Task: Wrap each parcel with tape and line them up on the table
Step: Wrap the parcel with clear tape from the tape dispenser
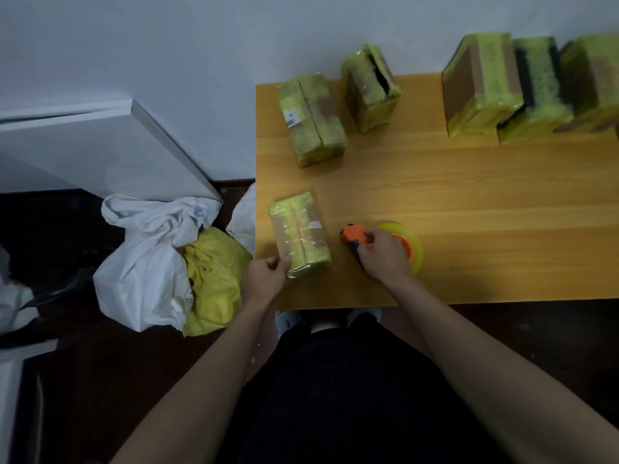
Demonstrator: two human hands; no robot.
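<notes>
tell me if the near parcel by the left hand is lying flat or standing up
Lying flat: the yellow-taped cardboard parcel rests broad face up on the wooden table.

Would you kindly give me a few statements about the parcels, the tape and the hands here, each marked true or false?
1. The left hand grips the near parcel at its near corner. True.
2. The right hand lies flat on the bare table. False: its fingers curl round the orange tape dispenser.
3. The tape roll is yellow. True.
4. The near parcel stands in the row by the wall. False: it lies apart, near the table's front left corner.
5. The white bags sit on the table. False: they lie on the floor to its left.
</notes>
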